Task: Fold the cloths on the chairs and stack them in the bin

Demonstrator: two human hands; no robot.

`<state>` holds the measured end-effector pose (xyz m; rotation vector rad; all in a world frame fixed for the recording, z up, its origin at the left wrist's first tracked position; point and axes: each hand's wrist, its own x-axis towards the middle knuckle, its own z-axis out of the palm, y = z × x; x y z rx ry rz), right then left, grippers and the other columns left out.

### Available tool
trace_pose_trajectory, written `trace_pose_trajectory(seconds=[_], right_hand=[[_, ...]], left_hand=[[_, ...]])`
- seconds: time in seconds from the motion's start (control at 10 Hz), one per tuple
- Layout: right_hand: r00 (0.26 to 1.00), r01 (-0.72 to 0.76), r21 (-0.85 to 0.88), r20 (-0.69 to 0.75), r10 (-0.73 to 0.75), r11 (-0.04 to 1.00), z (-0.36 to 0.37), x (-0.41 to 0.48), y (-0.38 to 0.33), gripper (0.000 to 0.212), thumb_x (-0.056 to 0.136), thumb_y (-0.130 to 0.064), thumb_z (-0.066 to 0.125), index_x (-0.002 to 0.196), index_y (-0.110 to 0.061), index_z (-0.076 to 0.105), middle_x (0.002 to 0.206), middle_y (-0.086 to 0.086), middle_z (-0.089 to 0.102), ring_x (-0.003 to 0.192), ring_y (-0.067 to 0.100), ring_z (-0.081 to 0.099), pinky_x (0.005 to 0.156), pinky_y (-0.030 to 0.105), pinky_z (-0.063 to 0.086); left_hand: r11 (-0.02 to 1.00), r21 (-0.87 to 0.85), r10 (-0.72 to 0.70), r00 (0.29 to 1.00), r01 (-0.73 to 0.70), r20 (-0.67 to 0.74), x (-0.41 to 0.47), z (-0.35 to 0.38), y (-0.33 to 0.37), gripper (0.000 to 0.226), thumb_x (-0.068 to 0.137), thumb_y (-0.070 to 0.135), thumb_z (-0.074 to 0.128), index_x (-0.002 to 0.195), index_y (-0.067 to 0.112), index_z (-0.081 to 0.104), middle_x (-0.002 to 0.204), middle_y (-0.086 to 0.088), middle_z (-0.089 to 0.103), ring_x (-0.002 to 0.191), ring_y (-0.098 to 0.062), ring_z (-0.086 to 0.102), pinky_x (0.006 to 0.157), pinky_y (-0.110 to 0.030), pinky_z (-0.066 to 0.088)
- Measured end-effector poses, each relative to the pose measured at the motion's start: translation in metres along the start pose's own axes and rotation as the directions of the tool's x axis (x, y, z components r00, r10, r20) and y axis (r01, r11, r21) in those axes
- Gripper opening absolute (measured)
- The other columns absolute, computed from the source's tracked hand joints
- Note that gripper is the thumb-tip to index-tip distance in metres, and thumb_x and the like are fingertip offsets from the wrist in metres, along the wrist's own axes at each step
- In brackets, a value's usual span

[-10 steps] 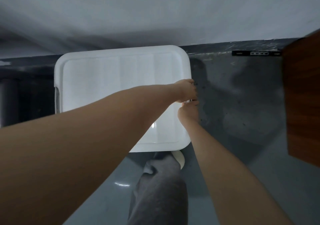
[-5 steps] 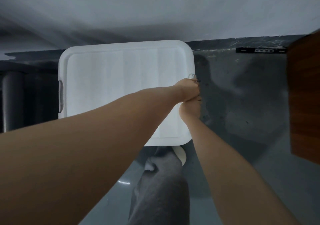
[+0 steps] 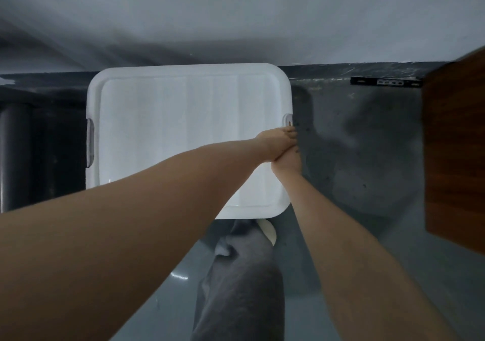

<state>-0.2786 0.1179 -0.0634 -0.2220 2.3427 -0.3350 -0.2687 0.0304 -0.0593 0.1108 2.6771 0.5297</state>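
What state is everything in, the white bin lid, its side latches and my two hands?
White rectangular plastic lid, closed, lying flat.
Grey left latch, flush against the lid's edge.
Right latch, too small to tell.
Left hand, on the lid's right edge, grip hidden.
Right hand, beside it, touching; grip hidden.

We have a single wide-angle view, worn on the head. It looks steeply down and forward from well above the bin (image 3: pixel 162 136) on the floor (image 3: pixel 354 170). The wall (image 3: pixel 236 12) fills the top.
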Motion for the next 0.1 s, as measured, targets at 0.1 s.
trace_pose_trajectory(seconds=[0.1], right_hand=[[0.999,-0.001,0.188,-0.047,0.01,0.982,-0.0235,-0.0242,-0.0081,0.041,0.097,-0.012,0.037,0.138,-0.006,0.039,0.132,0.014,0.048,0.114,0.029,0.053,0.086,0.035,0.046]], left_hand=[[0.934,-0.245,-0.242,0.965,0.26,0.103,-0.0142,-0.0218,0.0131,0.032,0.095,0.004,0.044,0.123,0.008,0.058,0.119,-0.008,0.059,0.113,-0.025,0.054,0.087,-0.028,0.044]])
